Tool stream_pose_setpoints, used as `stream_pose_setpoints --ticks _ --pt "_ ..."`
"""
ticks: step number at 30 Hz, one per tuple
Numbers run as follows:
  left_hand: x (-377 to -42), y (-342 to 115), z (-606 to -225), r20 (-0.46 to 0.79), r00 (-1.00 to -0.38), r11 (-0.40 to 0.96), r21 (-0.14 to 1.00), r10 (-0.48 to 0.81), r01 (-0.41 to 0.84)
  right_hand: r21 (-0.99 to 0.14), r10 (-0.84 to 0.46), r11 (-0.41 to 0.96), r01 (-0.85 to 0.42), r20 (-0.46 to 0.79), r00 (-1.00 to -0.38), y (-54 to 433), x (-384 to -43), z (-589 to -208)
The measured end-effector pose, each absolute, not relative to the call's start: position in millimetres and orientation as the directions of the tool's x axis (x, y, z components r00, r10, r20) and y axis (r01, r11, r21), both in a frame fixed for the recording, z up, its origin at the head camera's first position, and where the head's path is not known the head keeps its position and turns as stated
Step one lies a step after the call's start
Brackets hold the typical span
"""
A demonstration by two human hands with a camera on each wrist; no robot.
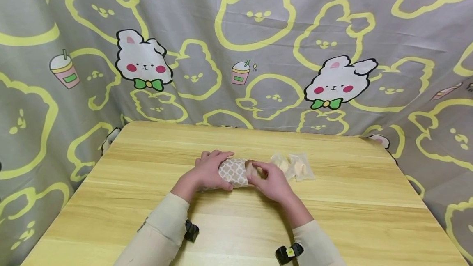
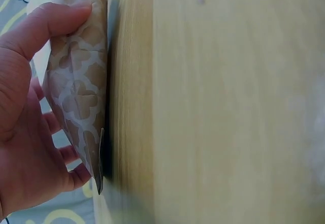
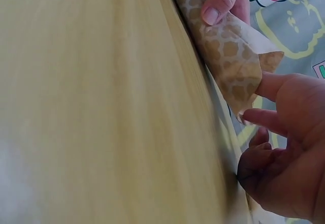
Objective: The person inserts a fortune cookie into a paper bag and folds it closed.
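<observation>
A brown paper bag [image 1: 233, 172] with a white lattice pattern lies on its side at the middle of the table, its mouth turned to the right. My left hand [image 1: 211, 171] grips its left part, thumb along the near side and fingers over the far side. At the mouth, my right hand [image 1: 272, 183] pinches the paper edge with thumb and index finger, other fingers curled under, as the right wrist view shows. What is inside the bag is hidden. In the left wrist view, the folded end of the bag [image 2: 81, 89] points down past the fingers.
Two small clear packets [image 1: 302, 167] with pale contents lie just beyond the right hand. The wooden table [image 1: 369, 200] runs back to a grey curtain [image 1: 207, 7] with rabbit drawings. Each sleeve carries a black wrist camera [image 1: 289, 253].
</observation>
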State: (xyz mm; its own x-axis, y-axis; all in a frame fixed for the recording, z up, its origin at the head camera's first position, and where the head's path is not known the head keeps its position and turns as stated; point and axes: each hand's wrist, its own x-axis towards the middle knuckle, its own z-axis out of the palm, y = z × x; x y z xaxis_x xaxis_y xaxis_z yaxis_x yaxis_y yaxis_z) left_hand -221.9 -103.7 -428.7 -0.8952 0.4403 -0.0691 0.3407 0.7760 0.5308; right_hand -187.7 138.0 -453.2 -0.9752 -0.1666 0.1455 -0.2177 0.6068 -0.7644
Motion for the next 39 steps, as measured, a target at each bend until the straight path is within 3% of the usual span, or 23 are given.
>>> stream_pose_setpoints --ticks 10,15,24,39 --pt "-221 -103 -427 -0.068 -0.896 0.774 0.536 0.438 0.338 -0.787 -0.158 0.582 -0.205 0.138 -0.978 153 -180 -434" --pt "-221 -103 -428 -0.072 -0.895 0.771 0.542 0.439 0.335 -0.721 -0.127 0.666 -0.194 0.147 -0.981 180 -180 -426" --pt "-221 -104 -428 -0.085 -0.895 0.771 0.547 0.438 0.326 -0.592 -0.015 0.805 -0.043 0.052 -0.999 223 -177 -424" --pt "-220 -104 -425 -0.091 -0.895 0.766 0.559 0.438 0.318 -0.544 -0.026 0.839 0.001 -0.043 -0.999 228 -165 -423"
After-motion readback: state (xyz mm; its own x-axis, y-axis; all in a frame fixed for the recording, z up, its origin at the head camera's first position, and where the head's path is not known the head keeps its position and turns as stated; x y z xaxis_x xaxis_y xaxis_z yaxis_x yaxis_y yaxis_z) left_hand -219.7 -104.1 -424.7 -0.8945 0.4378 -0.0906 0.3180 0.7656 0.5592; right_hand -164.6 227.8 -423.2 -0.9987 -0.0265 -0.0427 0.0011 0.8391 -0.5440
